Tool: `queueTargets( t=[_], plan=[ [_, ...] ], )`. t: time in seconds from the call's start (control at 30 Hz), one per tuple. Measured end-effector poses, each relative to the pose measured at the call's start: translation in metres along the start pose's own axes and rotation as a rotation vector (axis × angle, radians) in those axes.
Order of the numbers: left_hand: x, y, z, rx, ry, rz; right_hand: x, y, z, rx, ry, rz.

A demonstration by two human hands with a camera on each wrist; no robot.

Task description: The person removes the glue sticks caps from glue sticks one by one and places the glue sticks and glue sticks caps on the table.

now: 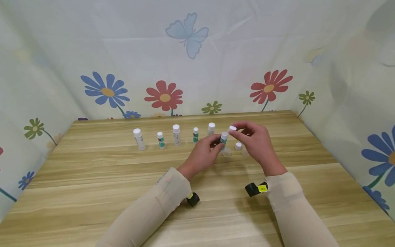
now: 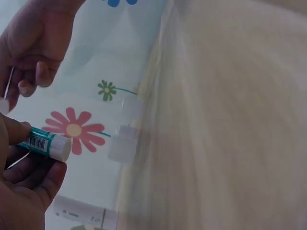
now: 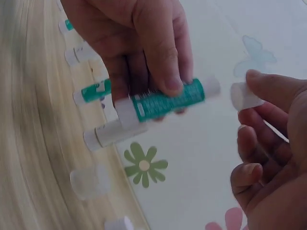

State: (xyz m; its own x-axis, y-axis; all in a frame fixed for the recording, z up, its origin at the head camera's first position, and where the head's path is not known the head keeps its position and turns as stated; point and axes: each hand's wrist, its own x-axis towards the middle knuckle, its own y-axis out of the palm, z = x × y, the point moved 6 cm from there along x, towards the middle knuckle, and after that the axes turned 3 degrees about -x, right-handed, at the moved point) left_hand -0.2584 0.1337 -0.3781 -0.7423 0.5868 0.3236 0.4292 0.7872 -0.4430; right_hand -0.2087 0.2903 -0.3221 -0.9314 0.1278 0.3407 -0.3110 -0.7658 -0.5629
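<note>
In the head view my left hand (image 1: 204,151) grips a small green-labelled glue stick (image 1: 223,140) upright over the table. Its exposed end, pale and without a cap, shows in the right wrist view, where thumb and fingers wrap the green label (image 3: 170,101). My right hand (image 1: 258,143) pinches a small white cap (image 3: 244,96) between thumb and fingertips. A narrow gap separates this cap from the glue stick's bare end, roughly in line with it. The right hand's other fingers curl loosely below the cap.
Left of my hands stands a row of capped glue sticks: large white ones (image 1: 140,140) alternating with small green ones (image 1: 161,140). Near my hands sit a translucent cup-like piece (image 1: 226,152) and a white cap (image 1: 238,146). A flowered curtain (image 1: 191,68) borders the wooden table (image 1: 92,192).
</note>
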Motion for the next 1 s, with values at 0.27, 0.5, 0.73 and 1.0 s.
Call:
queueTargets(
  t=[0.27,0.5,0.73,1.0],
  plan=[
    [0.003,-0.021,0.027,0.038,-0.105,-0.093,0.007,0.01,-0.041,-0.186,0.129,0.223],
    [0.001,-0.029,0.039,0.113,-0.263,-0.046,0.009,0.026,-0.064,-0.366,0.13,0.402],
    [-0.001,-0.029,0.046,0.152,-0.31,-0.002,0.007,0.036,-0.064,-0.418,0.115,0.465],
    [0.001,-0.028,0.048,0.145,-0.309,0.012,0.006,0.038,-0.061,-0.45,0.106,0.468]
  ],
)
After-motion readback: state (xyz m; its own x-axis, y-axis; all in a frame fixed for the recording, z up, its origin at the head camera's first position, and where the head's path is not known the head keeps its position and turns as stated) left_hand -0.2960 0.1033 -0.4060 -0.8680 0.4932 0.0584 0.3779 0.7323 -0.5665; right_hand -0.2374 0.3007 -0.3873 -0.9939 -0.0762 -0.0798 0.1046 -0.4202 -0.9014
